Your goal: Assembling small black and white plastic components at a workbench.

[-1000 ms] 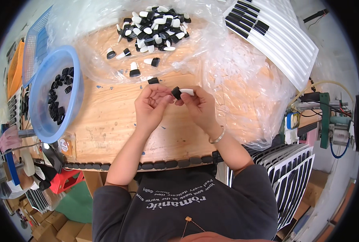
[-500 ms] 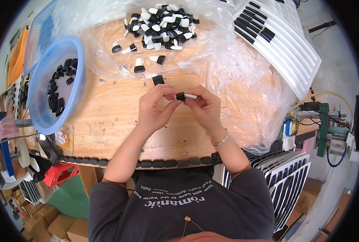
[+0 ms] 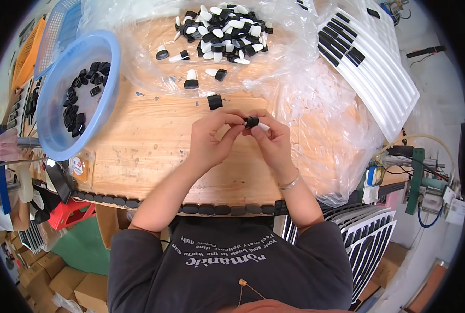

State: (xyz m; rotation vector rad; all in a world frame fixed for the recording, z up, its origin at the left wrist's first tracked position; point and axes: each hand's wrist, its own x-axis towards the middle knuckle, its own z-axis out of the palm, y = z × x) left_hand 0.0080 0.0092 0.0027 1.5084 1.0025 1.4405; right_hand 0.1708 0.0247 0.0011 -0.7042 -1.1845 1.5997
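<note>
Over the middle of the wooden table (image 3: 154,172), both my hands pinch one small black-and-white piece (image 3: 251,122), a black cap-like part with a white tongue poking out to the right. My left hand (image 3: 211,138) grips its left side between thumb and forefinger. My right hand (image 3: 273,146) holds it from the right, by the white tongue. Just beyond my fingers lies a short black part (image 3: 215,101). Farther off, a few loose black-and-white pieces (image 3: 191,82) lie on clear plastic sheeting, in front of a heap of the same pieces (image 3: 227,34).
At the left, a blue basin (image 3: 111,78) holds several black parts. White panels with black strips (image 3: 371,73) lie at the back right, beside crumpled clear plastic (image 3: 326,120). Black pads (image 3: 206,209) line the table's near edge. A green-framed device (image 3: 416,177) stands far right.
The view has shifted slightly. Between my fingers the piece has turned, its white tongue now slanting down to the right. My hands have come closer together around it.
</note>
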